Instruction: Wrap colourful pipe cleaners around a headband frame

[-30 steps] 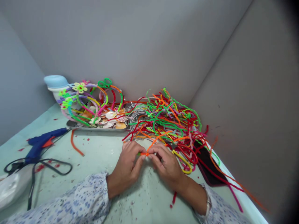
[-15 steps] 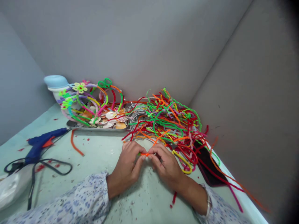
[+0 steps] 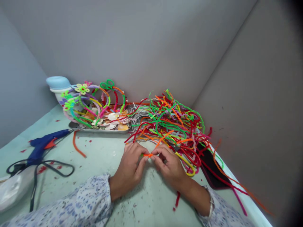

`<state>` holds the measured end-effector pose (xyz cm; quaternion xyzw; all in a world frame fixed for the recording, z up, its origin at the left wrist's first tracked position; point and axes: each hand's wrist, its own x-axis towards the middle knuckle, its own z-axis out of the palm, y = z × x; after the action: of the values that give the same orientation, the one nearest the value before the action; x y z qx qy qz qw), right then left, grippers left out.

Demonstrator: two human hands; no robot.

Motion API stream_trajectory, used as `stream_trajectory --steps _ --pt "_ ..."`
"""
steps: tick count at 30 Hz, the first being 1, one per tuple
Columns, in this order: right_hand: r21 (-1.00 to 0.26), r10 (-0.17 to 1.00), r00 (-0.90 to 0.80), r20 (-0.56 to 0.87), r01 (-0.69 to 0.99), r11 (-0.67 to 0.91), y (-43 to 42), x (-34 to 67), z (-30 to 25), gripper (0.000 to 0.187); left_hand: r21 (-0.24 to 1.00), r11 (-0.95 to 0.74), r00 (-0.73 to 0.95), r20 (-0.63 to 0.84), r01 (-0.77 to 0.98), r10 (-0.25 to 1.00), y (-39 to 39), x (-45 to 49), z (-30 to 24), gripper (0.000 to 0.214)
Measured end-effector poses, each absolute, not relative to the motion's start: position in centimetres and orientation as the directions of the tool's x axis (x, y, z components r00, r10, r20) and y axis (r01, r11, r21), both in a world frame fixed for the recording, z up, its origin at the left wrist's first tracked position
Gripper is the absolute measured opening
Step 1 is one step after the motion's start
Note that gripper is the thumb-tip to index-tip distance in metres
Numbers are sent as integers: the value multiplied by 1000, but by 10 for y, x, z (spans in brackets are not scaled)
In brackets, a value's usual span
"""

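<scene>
Both hands meet over the table in the head view. My left hand [image 3: 131,165] pinches an orange pipe cleaner [image 3: 148,155] between thumb and forefinger, and a bit of green shows beside those fingers. From the other side, my right hand [image 3: 169,164] pinches the same orange piece near its right end. Most of what lies inside the palms is hidden. Just beyond the fingers is a tangled heap of pipe cleaners [image 3: 175,119] in red, green, orange and other colours. A folded yellow pipe cleaner [image 3: 187,164] lies by my right hand.
A metal tray [image 3: 106,131] of seashells holds several pipe-cleaner hoops [image 3: 109,97], with a blue-lidded white container [image 3: 58,86] behind. On the left lie a blue glue gun [image 3: 40,146], its cord and a white plastic bag [image 3: 15,190]. A dark phone-like slab [image 3: 214,171] lies right.
The view has shifted very slightly, so the things at left sit a little farther right. Both hands keep their pinch on the orange pipe cleaner, with barely any movement.
</scene>
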<state>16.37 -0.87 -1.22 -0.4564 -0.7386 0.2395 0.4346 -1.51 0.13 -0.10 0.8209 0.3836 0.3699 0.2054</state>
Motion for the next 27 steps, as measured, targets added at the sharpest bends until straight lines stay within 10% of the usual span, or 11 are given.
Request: stream_trajectory --steps 27 --pt "-967 963 -250 99 202 152 -7 165 -6 17 604 -639 447 460 477 768 -1 -14 0 10"
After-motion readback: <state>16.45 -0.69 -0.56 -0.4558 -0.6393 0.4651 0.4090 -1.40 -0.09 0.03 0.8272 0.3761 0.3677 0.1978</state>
